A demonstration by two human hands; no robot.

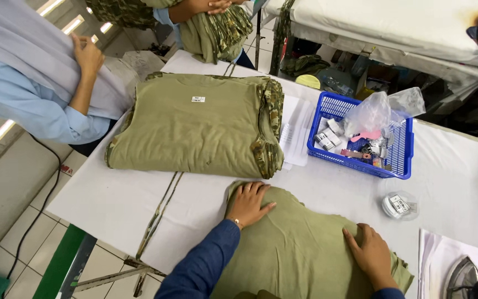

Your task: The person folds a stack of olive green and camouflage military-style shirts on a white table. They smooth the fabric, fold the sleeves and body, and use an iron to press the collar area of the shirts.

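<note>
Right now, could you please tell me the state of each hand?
Left hand: open, flat on the olive garment, holding nothing.
Right hand: open, flat on the same garment, holding nothing.

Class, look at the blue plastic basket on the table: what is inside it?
Inside the blue basket lie a crumpled clear plastic bag, small white tags and a pink piece. The bag covers whatever lies beneath it, so that cannot be told.

Both hands press flat on an olive-green garment (300, 249) spread on the white table (112, 205): the left hand (247, 204) near its upper edge, the right hand (372, 256) toward its right side. Beyond lies a folded stack of olive shirts (195, 124) (camouflage trim along one edge), just beside a blue plastic basket (402, 152).
</note>
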